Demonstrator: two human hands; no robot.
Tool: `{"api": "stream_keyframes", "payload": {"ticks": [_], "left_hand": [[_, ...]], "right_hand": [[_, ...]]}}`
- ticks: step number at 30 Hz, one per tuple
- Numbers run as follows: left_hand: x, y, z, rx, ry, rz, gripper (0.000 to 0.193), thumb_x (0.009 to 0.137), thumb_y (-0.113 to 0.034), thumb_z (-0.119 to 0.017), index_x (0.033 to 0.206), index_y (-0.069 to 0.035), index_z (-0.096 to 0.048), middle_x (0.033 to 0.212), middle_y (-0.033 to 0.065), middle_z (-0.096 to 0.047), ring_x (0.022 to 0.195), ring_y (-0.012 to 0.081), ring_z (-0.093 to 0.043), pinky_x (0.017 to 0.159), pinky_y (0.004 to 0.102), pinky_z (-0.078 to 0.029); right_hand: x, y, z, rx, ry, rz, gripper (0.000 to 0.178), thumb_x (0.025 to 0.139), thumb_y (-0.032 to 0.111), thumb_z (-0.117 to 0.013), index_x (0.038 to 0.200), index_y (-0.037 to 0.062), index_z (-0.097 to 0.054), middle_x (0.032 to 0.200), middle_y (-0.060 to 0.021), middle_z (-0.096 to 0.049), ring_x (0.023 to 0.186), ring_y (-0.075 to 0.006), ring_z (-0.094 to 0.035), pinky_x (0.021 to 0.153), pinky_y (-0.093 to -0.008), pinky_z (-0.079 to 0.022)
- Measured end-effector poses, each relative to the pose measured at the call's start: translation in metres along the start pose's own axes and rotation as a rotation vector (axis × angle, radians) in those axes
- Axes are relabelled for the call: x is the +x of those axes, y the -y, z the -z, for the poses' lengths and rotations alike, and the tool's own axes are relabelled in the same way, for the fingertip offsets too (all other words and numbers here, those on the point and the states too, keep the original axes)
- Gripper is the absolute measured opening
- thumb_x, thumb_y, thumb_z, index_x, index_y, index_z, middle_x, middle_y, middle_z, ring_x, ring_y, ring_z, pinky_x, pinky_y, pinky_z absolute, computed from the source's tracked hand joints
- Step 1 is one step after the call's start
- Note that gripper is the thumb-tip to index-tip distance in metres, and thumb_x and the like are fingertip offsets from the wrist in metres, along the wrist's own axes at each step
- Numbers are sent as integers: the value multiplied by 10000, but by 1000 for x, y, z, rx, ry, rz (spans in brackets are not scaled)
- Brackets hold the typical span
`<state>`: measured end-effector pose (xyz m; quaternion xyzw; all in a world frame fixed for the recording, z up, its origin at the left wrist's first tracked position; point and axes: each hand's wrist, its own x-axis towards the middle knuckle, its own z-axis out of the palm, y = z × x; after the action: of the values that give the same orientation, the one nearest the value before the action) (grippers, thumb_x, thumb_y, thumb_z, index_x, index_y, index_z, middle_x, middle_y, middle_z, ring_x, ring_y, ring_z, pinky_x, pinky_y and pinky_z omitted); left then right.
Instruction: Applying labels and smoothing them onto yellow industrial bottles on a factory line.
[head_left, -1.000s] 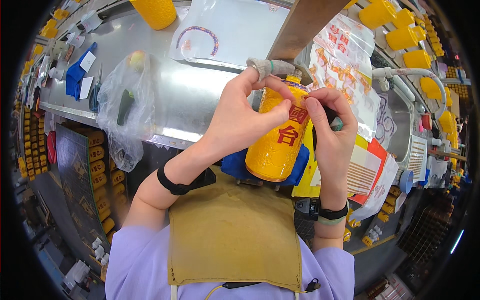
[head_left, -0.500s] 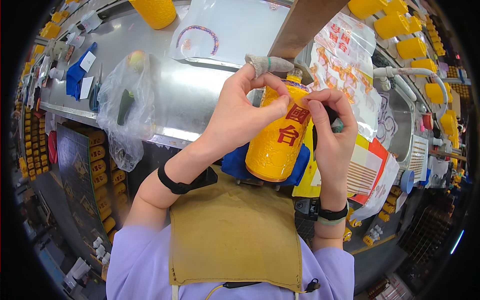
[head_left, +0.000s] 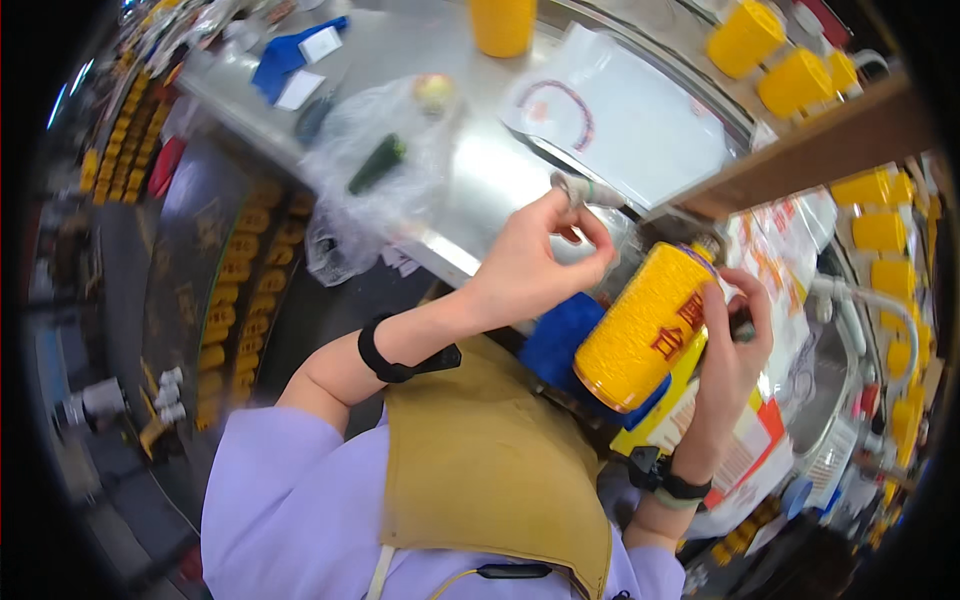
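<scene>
A yellow textured bottle (head_left: 640, 325) with red characters and a clear top lies tilted on a blue cloth-covered support (head_left: 560, 335). My left hand (head_left: 545, 255) is raised left of the bottle, apart from it. Its thumb and forefinger are pinched together; anything between them is too small to make out. A grey knitted cover (head_left: 590, 192) sits on one of its other fingers. My right hand (head_left: 738, 330) is at the bottle's right side by the characters, with bent fingers and thumb close together against the edge. What those fingertips hold is hidden.
A clear plastic bag (head_left: 385, 190) with a green item lies on the metal bench. Behind are a white sheet (head_left: 640, 120) with a patterned strip and a yellow container (head_left: 503, 25). A wooden beam (head_left: 800, 155) crosses at right, near a sink (head_left: 835, 380) and printed sheets.
My left hand has drawn away from the bottle, leaving a gap. My right hand stays by its right side. The whole view has turned, so the bench and bottle appear more slanted.
</scene>
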<state>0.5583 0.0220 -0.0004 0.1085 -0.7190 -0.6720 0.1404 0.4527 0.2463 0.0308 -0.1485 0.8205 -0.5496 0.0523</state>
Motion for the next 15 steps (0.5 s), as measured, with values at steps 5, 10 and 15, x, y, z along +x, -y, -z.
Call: {"api": "stream_keyframes", "payload": {"ticks": [5, 10, 15], "left_hand": [[-38, 17, 35, 252, -72, 129, 235, 892, -111, -756, 1097, -26, -681, 1009, 84, -765, 933, 177, -718, 823, 354, -529], [-55, 27, 67, 608, -313, 8, 135, 871, -106, -699, 941, -31, -612, 906, 167, -656, 886, 359, -671, 778, 478, -531], [-66, 49, 87, 870, -310, 51, 187, 803, -3, -655, 982, 14, -606, 733, 187, -650, 727, 417, -684, 627, 521, -517]], "right_hand": [[7, -16, 5, 186, 60, -150, 216, 1006, 147, -714, 1200, 52, -717, 1060, -24, -646, 895, -110, -520, 825, -252, -442], [21, -24, 21, 58, 165, -65, 304, 1021, 205, -738, 1159, -65, -748, 1055, -135, -726, 927, -178, -635, 814, -325, -543], [24, -25, 19, -46, 206, 25, 312, 1045, 233, -670, 1196, -30, -741, 1158, -169, -731, 963, -247, -670, 846, -352, -561]]}}
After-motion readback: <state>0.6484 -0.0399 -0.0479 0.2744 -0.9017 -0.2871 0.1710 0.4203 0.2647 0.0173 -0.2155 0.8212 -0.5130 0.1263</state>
